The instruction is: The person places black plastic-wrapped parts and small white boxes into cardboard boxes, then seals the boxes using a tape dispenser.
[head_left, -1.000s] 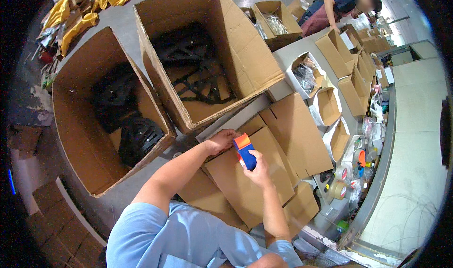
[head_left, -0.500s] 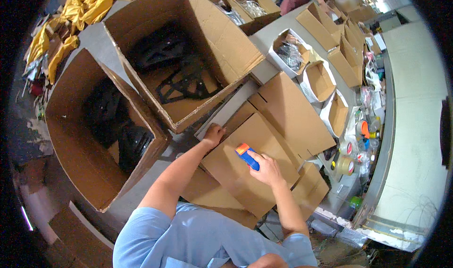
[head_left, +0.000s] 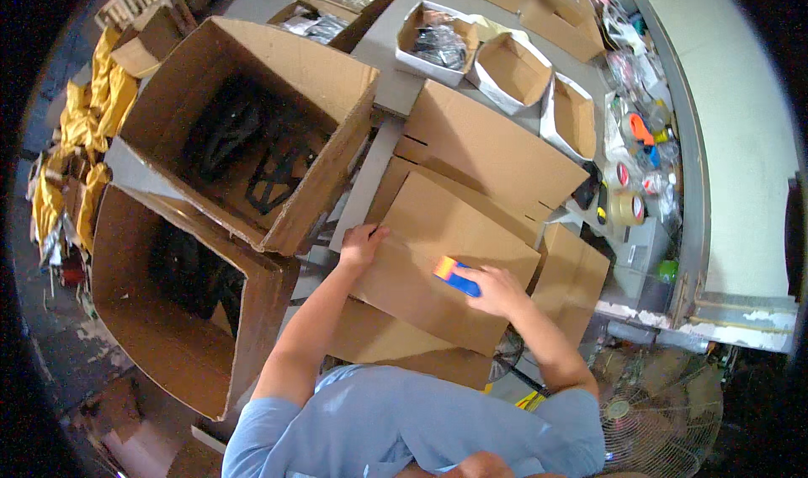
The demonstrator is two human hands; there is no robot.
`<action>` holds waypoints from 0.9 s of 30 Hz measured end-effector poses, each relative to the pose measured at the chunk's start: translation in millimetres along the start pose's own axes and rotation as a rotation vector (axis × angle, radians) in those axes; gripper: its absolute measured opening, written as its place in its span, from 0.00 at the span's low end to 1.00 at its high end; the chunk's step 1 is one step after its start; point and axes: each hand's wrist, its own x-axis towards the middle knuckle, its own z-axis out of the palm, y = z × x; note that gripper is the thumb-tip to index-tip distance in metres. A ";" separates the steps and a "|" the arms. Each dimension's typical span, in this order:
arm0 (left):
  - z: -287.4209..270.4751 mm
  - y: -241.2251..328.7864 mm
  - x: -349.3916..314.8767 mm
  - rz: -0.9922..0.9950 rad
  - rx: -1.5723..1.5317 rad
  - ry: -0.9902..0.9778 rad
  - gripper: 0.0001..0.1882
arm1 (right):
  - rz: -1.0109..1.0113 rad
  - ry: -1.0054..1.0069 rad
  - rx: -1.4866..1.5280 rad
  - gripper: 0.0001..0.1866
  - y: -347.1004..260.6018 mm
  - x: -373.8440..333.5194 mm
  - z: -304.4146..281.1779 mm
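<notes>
A brown cardboard box [head_left: 421, 268] lies in front of me, with a wide flap folded flat across its middle and another flap [head_left: 488, 154] spread out on the far side. At the left edge of the flat flap, my left hand [head_left: 364, 245] is closed with its fingers curled over the cardboard. My right hand [head_left: 498, 291] grips a small blue hand tool with an orange end [head_left: 457, 277], held over the middle of the flap. Its exact kind cannot be made out, and the palm hides part of it.
Two large open cartons [head_left: 278, 225] with black parts inside stand at the left. Small white-sided boxes [head_left: 513, 74] line the far side. Tape rolls [head_left: 627, 207] and loose items crowd the right edge. A round fan [head_left: 619, 409] is at the lower right.
The view has turned, so the large cartons sit farther left and the fan has come into sight. The person at the far end has left view. Both hands keep their grips.
</notes>
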 end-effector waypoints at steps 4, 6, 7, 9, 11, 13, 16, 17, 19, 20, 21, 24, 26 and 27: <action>14.3 -23.5 10.1 0.026 -0.035 -0.002 0.22 | 0.103 -0.020 -0.020 0.32 26.7 -39.6 2.1; 12.8 -18.3 -3.8 0.129 0.179 0.064 0.21 | -0.015 0.147 -0.039 0.33 39.1 -52.6 6.0; 8.4 -13.4 -17.3 0.185 0.289 0.102 0.21 | 0.021 0.350 0.067 0.32 49.0 -61.8 13.3; -1.9 -9.8 -50.4 0.039 0.515 -0.071 0.20 | 0.115 0.760 0.272 0.32 69.7 -88.1 40.5; -18.4 -18.2 -89.2 0.193 0.701 -0.219 0.20 | 0.465 1.070 0.767 0.29 73.7 -110.7 97.4; -27.7 -16.7 -94.7 -0.008 1.066 -0.578 0.19 | 0.768 1.042 0.691 0.30 72.1 -130.4 154.2; -10.4 75.2 -73.4 0.131 1.010 -0.539 0.20 | 0.962 1.140 1.166 0.33 43.2 -122.3 221.9; 6.1 92.4 -53.1 0.237 0.969 -0.487 0.20 | 0.884 1.216 1.312 0.34 35.3 -111.7 239.9; 48.7 132.7 -10.3 0.454 0.727 -0.393 0.17 | 0.701 1.362 1.569 0.36 23.1 -87.1 263.7; 77.8 135.0 20.1 0.856 0.603 -0.260 0.18 | 0.723 1.432 1.430 0.37 17.8 -72.3 265.5; 106.1 156.1 38.7 0.959 0.620 -0.310 0.22 | 0.756 1.496 1.285 0.38 12.6 -57.8 266.9; 187.1 158.7 104.6 0.820 0.364 -0.722 0.28 | 0.753 1.490 1.138 0.41 5.1 -48.9 248.0; 217.4 155.8 130.4 0.812 0.390 -0.852 0.30 | 0.738 1.448 1.285 0.43 3.6 -58.5 213.2; 226.9 160.8 134.5 0.809 0.401 -0.922 0.31 | 0.748 1.456 1.435 0.46 1.8 -63.6 196.4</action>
